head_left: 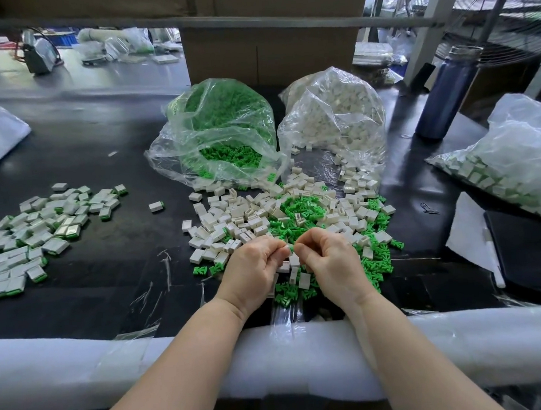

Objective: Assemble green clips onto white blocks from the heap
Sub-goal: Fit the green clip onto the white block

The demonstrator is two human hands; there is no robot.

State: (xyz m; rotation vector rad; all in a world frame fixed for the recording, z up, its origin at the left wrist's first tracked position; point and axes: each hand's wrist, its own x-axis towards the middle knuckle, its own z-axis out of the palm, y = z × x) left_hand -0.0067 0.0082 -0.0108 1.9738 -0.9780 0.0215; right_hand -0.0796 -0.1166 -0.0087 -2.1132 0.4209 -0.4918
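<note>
Green clips and white blocks heap [283,216]; hands, left [251,270] and right [329,261], pinch small parts.

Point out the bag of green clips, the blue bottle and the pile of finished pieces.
bag of green clips [225,124]: head view, its clear front wall.
blue bottle [447,93]: head view, mid-body.
pile of finished pieces [34,234]: head view, pile's middle.

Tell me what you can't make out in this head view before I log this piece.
- What the left hand and right hand pinch: curled fingertips cover it, so block, clip or both is unclear.
- Parts in the heap under both hands: hidden.
- Finished pile: cut off by the left edge.
- Bag of mixed parts: cut off by the right edge, blurred by plastic.
</note>
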